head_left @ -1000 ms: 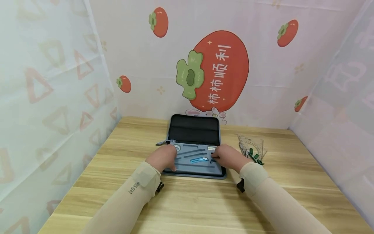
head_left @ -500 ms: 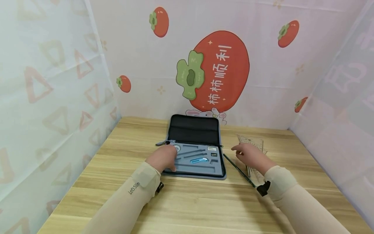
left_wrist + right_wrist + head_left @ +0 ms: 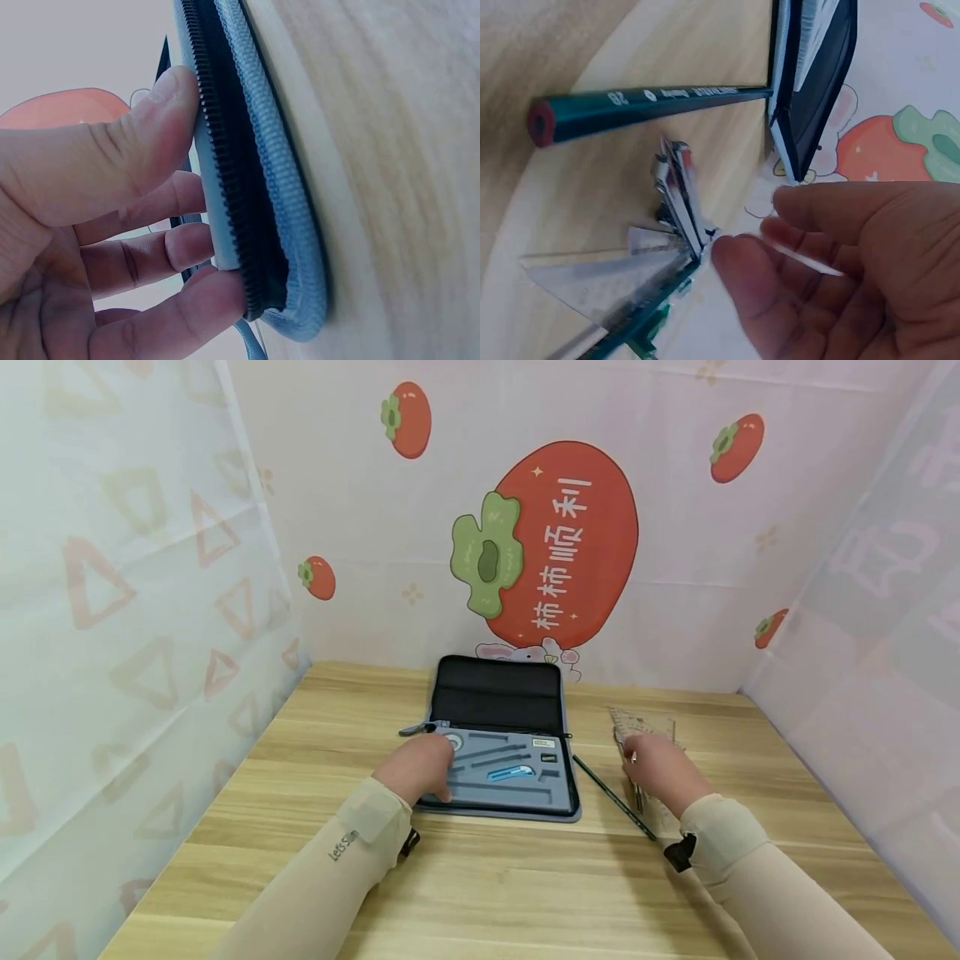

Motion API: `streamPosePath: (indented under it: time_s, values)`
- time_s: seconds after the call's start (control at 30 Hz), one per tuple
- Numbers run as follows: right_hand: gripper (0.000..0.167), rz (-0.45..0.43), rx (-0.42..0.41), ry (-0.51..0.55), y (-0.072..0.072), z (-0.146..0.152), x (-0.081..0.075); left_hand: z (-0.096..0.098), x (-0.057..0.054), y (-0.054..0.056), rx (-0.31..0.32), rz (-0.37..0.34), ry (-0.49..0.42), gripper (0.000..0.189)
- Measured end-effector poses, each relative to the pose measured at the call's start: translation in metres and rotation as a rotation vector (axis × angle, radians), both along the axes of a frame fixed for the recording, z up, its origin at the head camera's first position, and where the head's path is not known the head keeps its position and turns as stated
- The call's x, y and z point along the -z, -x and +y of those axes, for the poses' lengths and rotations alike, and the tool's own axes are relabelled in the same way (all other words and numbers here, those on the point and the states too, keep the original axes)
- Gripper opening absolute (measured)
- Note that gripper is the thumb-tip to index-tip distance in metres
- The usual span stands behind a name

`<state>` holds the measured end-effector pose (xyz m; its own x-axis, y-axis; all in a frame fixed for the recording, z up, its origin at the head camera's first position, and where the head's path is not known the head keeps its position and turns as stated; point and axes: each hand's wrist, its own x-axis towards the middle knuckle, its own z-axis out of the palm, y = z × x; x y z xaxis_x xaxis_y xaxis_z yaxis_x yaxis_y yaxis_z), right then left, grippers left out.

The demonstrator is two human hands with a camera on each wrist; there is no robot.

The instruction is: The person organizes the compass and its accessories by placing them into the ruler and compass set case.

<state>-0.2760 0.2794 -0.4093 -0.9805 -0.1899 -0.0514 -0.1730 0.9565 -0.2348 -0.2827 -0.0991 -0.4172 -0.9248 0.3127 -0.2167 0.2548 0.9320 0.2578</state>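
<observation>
A blue-grey zip case point(image 3: 495, 693) lies unfolded, its foam insert point(image 3: 480, 790) bearing a blue utility knife point(image 3: 512, 772), a white eraser point(image 3: 543, 743), a small sharpener point(image 3: 549, 758) and a white ring point(image 3: 454, 741). My left hand point(image 3: 420, 768) rests its thumb and fingers along the case's left edge, beside the zip teeth point(image 3: 214, 135). To the right, my right hand point(image 3: 663, 768) reaches over a metal compass point(image 3: 681, 191) and clear set squares point(image 3: 651, 723). A thin white streak point(image 3: 802, 259) shows among its fingers; I cannot tell whether they grip it.
A dark green 2B pencil point(image 3: 615, 797) lies slantwise between the case and the compass. Green-handled pieces point(image 3: 649, 330) show under the set squares in the right wrist view. Printed cloth walls point(image 3: 675, 543) stand behind the wooden table point(image 3: 510, 885) and on both sides.
My right hand has left the case's right side and moved right to the compass and set squares, uncovering the sharpener. The green pencil has come into view. My left hand stays put.
</observation>
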Motion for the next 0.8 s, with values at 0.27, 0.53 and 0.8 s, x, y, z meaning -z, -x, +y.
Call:
streamPosePath:
  time_s: [0.27, 0.53, 0.8]
  values:
    - [0.032, -0.085, 0.069, 0.027, -0.001, 0.001, 0.015, -0.001, 0.000, -0.001, -0.006, 0.009, -0.012, 0.027]
    - [0.052, -0.127, 0.136, 0.120, 0.005, 0.010, 0.022, -0.001, 0.002, 0.002, -0.021, 0.005, -0.015, 0.032]
    - [0.049, -0.150, 0.145, 0.109, 0.006, 0.013, 0.023, -0.002, 0.000, 0.000, -0.019, 0.004, -0.032, 0.028]
